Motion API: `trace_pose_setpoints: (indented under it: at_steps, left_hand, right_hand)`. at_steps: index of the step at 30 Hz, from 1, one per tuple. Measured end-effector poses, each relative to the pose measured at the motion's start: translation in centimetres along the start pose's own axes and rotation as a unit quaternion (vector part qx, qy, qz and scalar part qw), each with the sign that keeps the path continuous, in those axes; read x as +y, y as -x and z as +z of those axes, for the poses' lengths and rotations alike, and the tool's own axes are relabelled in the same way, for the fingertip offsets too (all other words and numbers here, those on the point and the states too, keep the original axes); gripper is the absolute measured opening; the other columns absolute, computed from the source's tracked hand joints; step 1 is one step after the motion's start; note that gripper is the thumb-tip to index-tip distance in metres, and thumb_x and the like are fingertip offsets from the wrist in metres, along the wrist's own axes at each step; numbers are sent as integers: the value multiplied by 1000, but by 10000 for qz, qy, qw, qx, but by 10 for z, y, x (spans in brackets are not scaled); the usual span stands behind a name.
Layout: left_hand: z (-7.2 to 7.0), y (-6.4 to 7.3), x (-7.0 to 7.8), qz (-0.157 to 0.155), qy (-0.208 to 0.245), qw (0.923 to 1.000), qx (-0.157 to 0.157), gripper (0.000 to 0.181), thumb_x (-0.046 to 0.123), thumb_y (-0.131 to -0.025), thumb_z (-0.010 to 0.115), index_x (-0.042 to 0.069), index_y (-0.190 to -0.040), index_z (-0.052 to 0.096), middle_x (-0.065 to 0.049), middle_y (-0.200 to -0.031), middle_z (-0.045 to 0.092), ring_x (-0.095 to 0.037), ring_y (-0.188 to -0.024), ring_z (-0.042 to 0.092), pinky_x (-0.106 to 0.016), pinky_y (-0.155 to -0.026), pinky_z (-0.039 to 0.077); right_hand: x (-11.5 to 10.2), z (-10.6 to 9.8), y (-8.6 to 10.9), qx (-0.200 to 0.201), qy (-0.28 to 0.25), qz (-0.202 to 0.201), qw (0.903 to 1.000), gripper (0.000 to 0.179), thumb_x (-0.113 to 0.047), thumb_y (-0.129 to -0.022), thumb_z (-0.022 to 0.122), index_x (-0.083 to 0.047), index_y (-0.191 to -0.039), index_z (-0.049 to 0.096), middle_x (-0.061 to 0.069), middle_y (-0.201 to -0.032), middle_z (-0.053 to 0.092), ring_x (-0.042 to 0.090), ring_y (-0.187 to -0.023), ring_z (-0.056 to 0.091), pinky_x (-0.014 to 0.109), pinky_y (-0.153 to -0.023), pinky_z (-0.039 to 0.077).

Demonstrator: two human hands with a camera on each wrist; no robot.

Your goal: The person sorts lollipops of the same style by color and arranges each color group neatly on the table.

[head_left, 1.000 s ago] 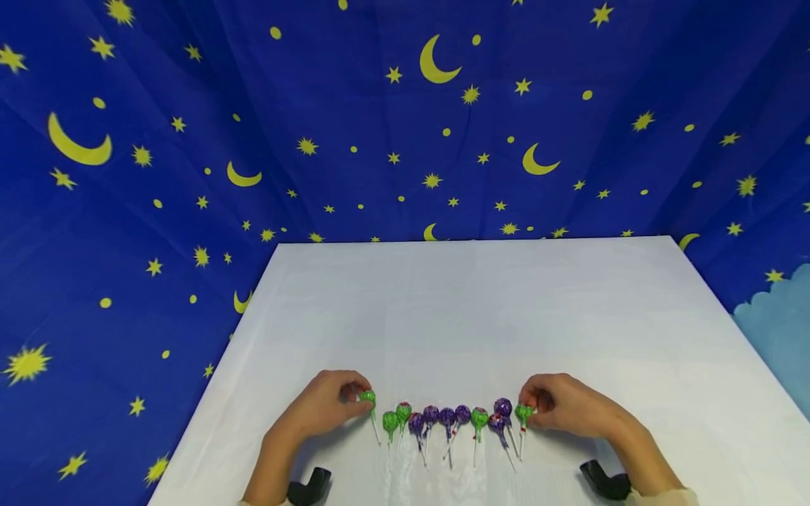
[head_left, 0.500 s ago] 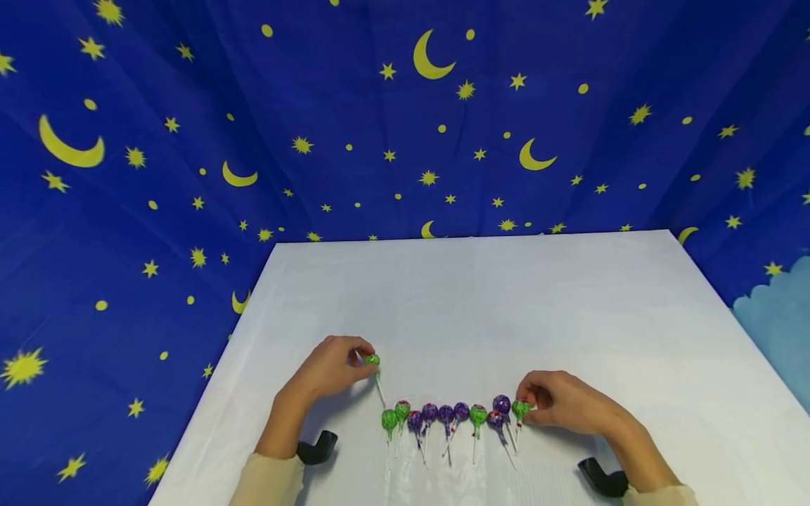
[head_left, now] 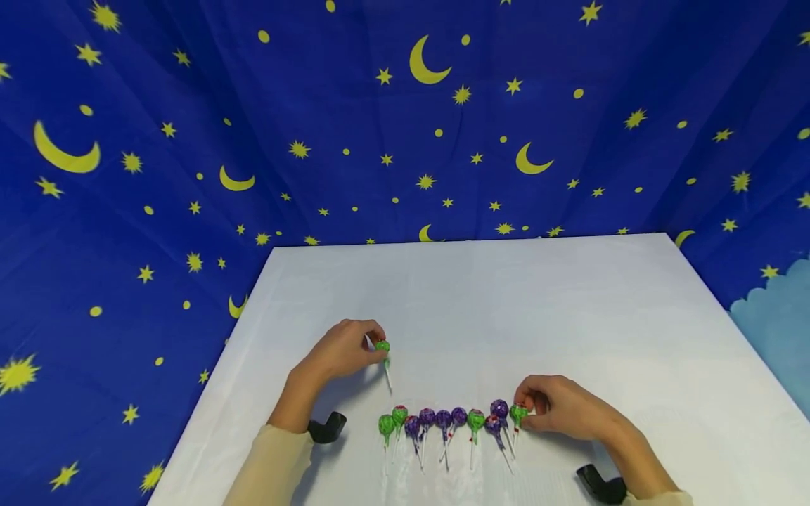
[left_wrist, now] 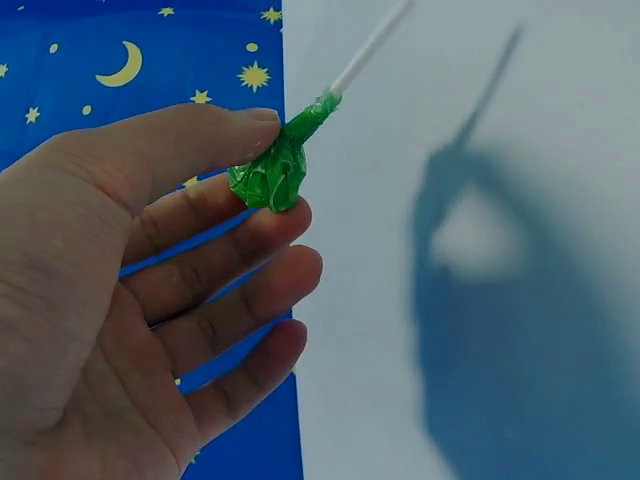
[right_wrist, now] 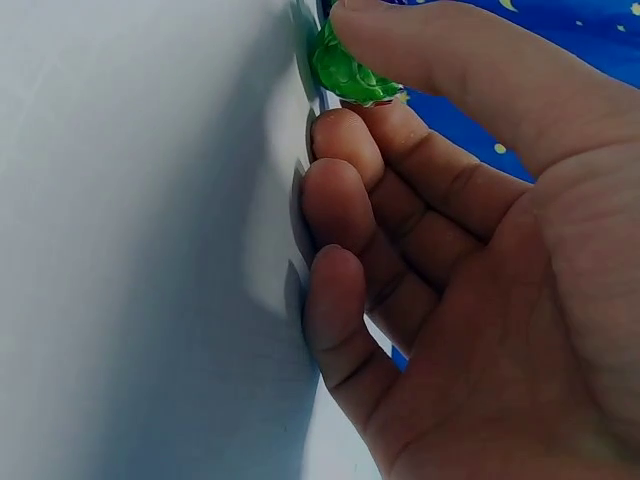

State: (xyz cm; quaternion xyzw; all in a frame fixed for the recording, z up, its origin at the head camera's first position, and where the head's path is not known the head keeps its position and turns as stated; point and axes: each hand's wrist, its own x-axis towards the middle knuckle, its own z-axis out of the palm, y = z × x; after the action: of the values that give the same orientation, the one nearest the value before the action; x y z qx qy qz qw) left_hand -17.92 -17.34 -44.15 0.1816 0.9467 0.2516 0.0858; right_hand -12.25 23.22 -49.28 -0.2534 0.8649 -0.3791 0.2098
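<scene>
My left hand (head_left: 344, 349) pinches a green-wrapped lollipop (left_wrist: 268, 182) by its head between thumb and fingers, its white stick (left_wrist: 372, 45) pointing away. It is raised over the white table, and its shadow (left_wrist: 490, 330) falls apart from it. With my right hand (head_left: 566, 407) I pinch another green lollipop (right_wrist: 345, 70), at the right end of a row; the other fingertips are right at the tabletop. Several purple lollipops (head_left: 443, 419) fill most of the row, sticks toward me. Among them lies a green one (head_left: 476, 420), and two more green lollipops (head_left: 386, 424) form the left end.
The white table (head_left: 468, 302) reaches back to a blue cloth (head_left: 354, 91) with yellow moons and stars. Black curved pieces (head_left: 328, 427) stand out beside both wrists. A light blue scalloped shape (head_left: 775, 309) shows at the right.
My left hand has lifted the green lollipop from the row's left end and carried it up the table, slightly rightward. The right hand stays at the right end, holding its lollipop.
</scene>
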Motion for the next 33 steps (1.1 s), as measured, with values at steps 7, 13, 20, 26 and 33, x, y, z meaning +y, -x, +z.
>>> trace_pose_setpoints:
  at_steps: [7,13,20,26,33]
  left_hand:
    - [1,-17,6,189,44,9998,-50,21,28,-83,77,19,-100,69,10,-86,63,-6,-72,57,-31,-64,47]
    - [6,-29,4,129,-47,9999,-57,20,29,-83,76,22,-99,69,11,-86,62,-6,-72,56,-32,-66,47]
    - [9,-51,6,221,-106,9997,1,20,31,-83,75,23,-100,70,11,-85,63,-7,-71,55,-31,-63,46]
    - [13,-67,12,390,-82,9991,109,20,31,-85,74,23,-103,72,11,-86,63,-7,-71,56,-30,-63,46]
    - [13,-84,14,494,16,9986,190,22,33,-84,74,22,-103,73,10,-86,65,-8,-75,57,-30,-65,47]
  right_hand:
    - [-1,1,4,-32,3,43,10000,22,-31,-81,78,-22,-95,64,-6,-80,58,9,-66,51,26,-58,44]
    - [1,6,5,-65,-122,34,9999,22,-31,-81,78,-22,-95,64,-6,-81,58,9,-66,51,26,-57,45]
    - [2,4,4,-4,-36,-142,9999,23,-32,-81,78,-23,-96,63,-6,-82,58,8,-66,51,25,-58,44]
    - [4,3,3,44,34,-88,9999,22,-30,-81,78,-24,-96,63,-6,-83,59,8,-67,52,26,-59,45]
    - [2,4,3,225,101,-47,9997,22,-29,-80,79,-24,-96,63,-7,-80,58,8,-66,52,26,-58,45]
